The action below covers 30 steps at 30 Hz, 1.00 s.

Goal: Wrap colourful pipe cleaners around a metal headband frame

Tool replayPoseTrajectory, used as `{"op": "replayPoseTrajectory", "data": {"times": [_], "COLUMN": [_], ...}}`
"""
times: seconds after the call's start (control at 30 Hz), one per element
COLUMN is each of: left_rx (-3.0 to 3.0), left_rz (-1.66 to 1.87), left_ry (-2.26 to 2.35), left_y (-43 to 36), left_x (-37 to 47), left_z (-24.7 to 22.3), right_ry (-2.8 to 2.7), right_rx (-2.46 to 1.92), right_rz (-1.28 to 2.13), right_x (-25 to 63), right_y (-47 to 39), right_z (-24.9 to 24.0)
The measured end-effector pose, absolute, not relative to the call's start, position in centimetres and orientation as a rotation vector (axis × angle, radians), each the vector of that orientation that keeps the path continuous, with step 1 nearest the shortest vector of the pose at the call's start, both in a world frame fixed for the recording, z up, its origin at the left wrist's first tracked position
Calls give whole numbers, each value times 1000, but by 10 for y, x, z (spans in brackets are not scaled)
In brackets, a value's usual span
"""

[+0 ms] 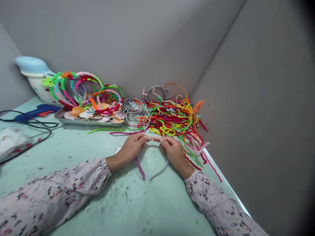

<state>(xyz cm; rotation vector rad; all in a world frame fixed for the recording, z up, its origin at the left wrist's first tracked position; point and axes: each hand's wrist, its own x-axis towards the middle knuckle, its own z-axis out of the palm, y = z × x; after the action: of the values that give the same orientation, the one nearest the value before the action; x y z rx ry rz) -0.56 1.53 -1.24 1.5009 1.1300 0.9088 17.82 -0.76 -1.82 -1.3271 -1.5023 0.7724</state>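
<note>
One left hand (135, 144) and one right hand (172, 151), fingers curled in, pinch a pink-and-red strip (154, 139) between them over the table (113, 200), before tangled fuzzy stems (169, 118) at its far right corner; uneven tugging could slip it free.

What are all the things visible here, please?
Lidded container: one, white and blue, left
Glue gun: one, mostly blue, left
Cable: count unclear, black, left
Plastic bag: one, whitish, left edge
Metal tray: one, silver, back left
Seashells: many, mixed colours, in tray
Fuzzy hoops: several, multicoloured, above shells
Wire loops: several, grey, back centre
Pipe cleaners: many, multicoloured, centre right
Twisted piece: one, pink and red, centre
Thin strand: one, grey, below centre
Fuzzy strand: one, purple, below centre
Table: one, green, underneath
Walls: several, grey, behind
Sleeves: two, floral, foreground
Left hand: one, centre, pinching piece
Right hand: one, centre, likewise
</note>
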Motion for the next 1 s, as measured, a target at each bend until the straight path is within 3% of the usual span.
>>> {"op": "replayPoseTrajectory", "data": {"times": [0.4, 1.0], "left_rx": [1293, 1481], "left_rz": [941, 876], "left_ry": [1076, 1104], "left_y": [16, 19], "left_x": [-6, -8], "left_z": [-9, -16], "right_ry": [-1458, -1415], "right_rx": [-1320, -1349], "right_rz": [779, 832], "right_x": [180, 178], "right_y": [-7, -7], "right_z": [-21, -19]}}
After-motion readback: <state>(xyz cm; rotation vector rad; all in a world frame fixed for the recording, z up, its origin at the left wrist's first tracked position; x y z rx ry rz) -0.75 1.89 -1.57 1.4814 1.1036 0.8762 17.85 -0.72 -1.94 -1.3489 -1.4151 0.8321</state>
